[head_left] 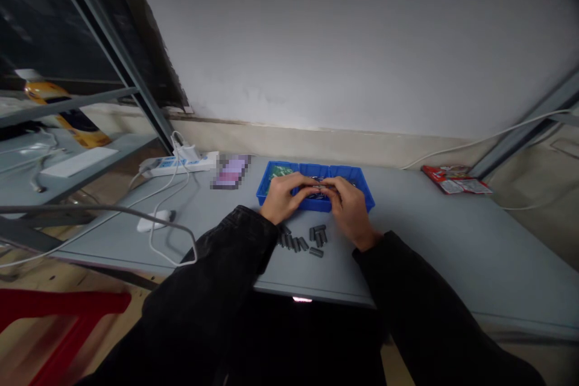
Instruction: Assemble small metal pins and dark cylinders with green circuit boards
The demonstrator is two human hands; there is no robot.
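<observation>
Over a blue divided bin, my left hand and my right hand meet with fingertips pinched together. Between them is a small, thin piece, too small to name. The bin's left compartment holds green pieces; its middle one holds small shiny metal parts. What lies in the right compartment is mostly hidden by my right hand. On the table below my hands lie several short dark grey cylinders, some of them partly behind my left wrist.
Left of the bin lie a blurred-out purple rectangle, a white power strip with cables and a white device. A red packet lies at the right. A yellow bottle leans at far left; a red stool stands below.
</observation>
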